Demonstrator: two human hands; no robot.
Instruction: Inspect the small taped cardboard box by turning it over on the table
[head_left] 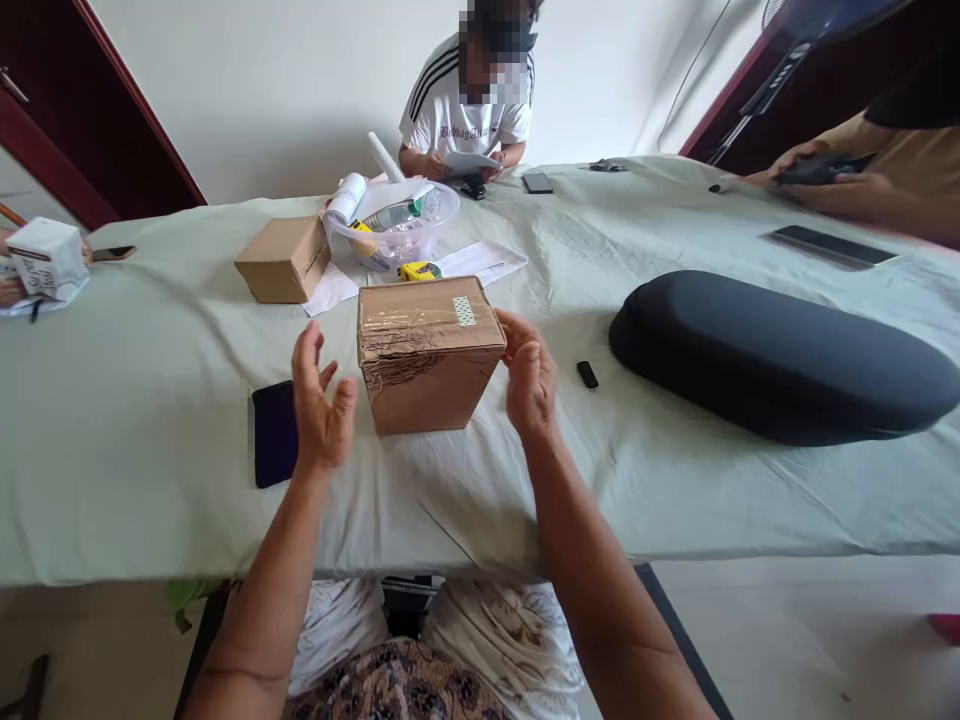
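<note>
A taped brown cardboard box [427,355] stands on the pale green tablecloth [150,430] right in front of me. My left hand [319,405] hovers just left of the box, palm turned toward it, fingers spread and holding nothing. My right hand [529,375] is at the box's right side, fingers slightly curled near its upper edge; whether it touches the box is unclear. A dark phone [274,433] lies flat beside my left wrist.
A smaller cardboard box [283,260], a clear plastic bowl [409,228] with papers and a yellow tape measure [418,270] sit behind. A large dark cushion [780,355] lies right. A small black item [587,374] lies nearby. A person sits opposite; another person's hands are at far right.
</note>
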